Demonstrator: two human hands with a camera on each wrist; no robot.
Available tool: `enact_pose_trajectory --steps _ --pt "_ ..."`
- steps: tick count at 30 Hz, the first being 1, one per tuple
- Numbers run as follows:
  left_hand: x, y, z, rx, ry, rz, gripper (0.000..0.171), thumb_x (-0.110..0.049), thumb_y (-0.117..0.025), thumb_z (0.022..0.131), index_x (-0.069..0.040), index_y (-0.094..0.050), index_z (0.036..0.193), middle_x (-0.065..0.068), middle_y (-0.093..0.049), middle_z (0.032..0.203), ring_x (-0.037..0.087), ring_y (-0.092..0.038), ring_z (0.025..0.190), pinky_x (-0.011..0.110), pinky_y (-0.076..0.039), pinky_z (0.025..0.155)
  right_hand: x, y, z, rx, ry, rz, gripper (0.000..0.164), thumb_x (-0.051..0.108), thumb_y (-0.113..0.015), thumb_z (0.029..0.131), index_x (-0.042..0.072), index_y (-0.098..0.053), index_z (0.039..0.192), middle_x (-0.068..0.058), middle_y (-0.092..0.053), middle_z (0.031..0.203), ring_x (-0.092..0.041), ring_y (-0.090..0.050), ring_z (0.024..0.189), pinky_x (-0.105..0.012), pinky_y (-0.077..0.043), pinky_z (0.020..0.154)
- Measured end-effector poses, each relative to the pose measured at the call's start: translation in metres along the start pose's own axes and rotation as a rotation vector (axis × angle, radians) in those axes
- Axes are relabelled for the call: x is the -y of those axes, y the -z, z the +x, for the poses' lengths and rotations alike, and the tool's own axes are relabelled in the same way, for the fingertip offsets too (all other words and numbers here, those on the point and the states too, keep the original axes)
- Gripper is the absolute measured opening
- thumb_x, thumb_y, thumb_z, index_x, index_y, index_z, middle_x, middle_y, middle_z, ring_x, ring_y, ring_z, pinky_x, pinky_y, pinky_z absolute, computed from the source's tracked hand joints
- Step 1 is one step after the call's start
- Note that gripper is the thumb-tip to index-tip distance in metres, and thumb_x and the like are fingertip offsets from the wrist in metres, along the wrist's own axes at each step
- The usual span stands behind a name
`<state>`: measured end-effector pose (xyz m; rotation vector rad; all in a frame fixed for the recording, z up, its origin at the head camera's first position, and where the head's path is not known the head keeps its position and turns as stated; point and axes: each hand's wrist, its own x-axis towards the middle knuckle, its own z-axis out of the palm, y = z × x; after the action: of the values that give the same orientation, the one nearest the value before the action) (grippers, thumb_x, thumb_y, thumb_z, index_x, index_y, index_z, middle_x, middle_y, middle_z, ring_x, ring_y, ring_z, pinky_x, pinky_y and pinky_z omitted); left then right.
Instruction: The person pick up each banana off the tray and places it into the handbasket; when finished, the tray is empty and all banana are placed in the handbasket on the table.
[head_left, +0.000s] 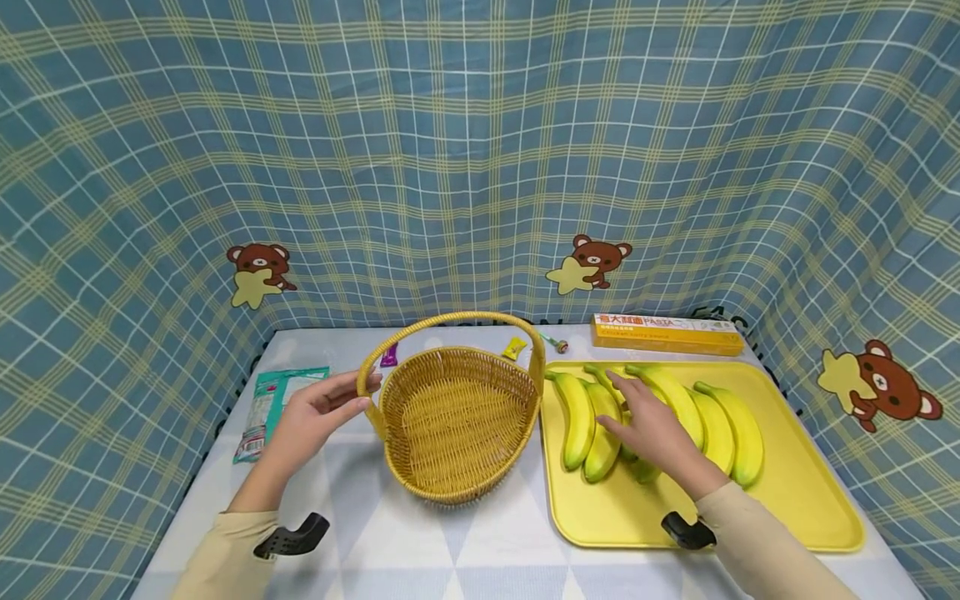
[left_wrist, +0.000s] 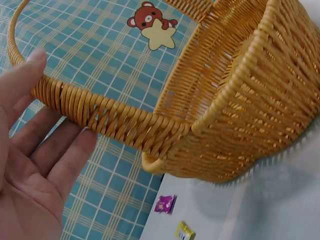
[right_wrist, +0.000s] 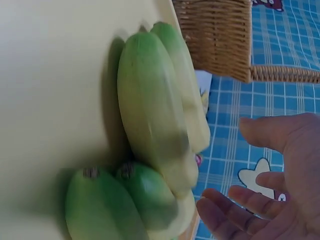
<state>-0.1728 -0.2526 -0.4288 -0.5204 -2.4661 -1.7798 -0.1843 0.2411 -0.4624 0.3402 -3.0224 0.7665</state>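
Note:
A woven golden basket (head_left: 465, 433) with a tall arched handle stands on the table, and its inside is bare. My left hand (head_left: 307, 421) holds the left side of that handle (left_wrist: 100, 110), thumb on one side and fingers behind it. To the right lies a yellow tray (head_left: 802, 475) bearing several bananas (head_left: 742, 433), set side by side toward its left half. Over the middle bananas, my right hand (head_left: 648, 425) is spread with thumb and fingers apart. The right wrist view shows nothing within that hand (right_wrist: 295, 185), its fingertips close beside the bananas (right_wrist: 150, 95).
A pasta box (head_left: 667, 335) lies behind the tray. Behind the basket are a purple-wrapped candy (head_left: 389, 356), a yellow-wrapped candy (head_left: 514, 348) and a small round-headed item (head_left: 561, 345). A teal packet (head_left: 258, 421) lies left of the basket. Checked cloth (head_left: 465, 167) encloses the table's back and sides.

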Motion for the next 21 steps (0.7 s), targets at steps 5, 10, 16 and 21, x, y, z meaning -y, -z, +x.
enact_pose_trajectory --steps 5,10,16,21 --pt "0.001 -0.003 0.0 -0.041 0.019 0.006 0.033 -0.016 -0.068 0.1 -0.006 -0.068 0.131 0.012 -0.071 0.125 0.009 -0.067 0.112 0.021 -0.056 0.093 0.006 -0.009 0.005 0.033 -0.019 0.01 0.074 0.032 -0.072 0.096 0.004 -0.038 0.156 -0.027 -0.049 0.144 -0.038 -0.063 0.11 -0.054 -0.056 0.084" --pt "0.001 -0.004 0.0 -0.045 0.008 -0.03 0.031 -0.014 -0.067 0.1 -0.003 -0.067 0.13 0.012 -0.071 0.124 0.01 -0.068 0.113 0.022 -0.055 0.095 0.012 -0.018 0.01 0.037 -0.005 -0.023 0.073 0.031 -0.073 0.095 0.003 -0.04 0.154 -0.028 -0.049 0.144 -0.047 -0.055 0.124 -0.062 -0.049 0.099" --pt "0.002 -0.004 0.0 -0.046 0.02 -0.037 0.031 -0.016 -0.068 0.1 -0.005 -0.068 0.128 0.012 -0.071 0.125 0.011 -0.068 0.114 0.023 -0.055 0.096 0.016 -0.031 0.017 -0.012 -0.003 -0.037 0.071 0.028 -0.075 0.093 0.0 -0.044 0.151 -0.029 -0.051 0.142 -0.047 -0.054 0.126 -0.06 -0.047 0.103" --pt "0.002 -0.003 -0.001 -0.036 0.032 -0.04 0.03 -0.017 -0.068 0.099 -0.004 -0.068 0.127 0.012 -0.071 0.125 0.011 -0.068 0.113 0.023 -0.055 0.096 0.023 -0.038 0.022 -0.02 0.0 -0.052 0.068 0.025 -0.075 0.093 -0.004 -0.046 0.148 -0.03 -0.052 0.142 -0.047 -0.054 0.126 -0.06 -0.048 0.103"
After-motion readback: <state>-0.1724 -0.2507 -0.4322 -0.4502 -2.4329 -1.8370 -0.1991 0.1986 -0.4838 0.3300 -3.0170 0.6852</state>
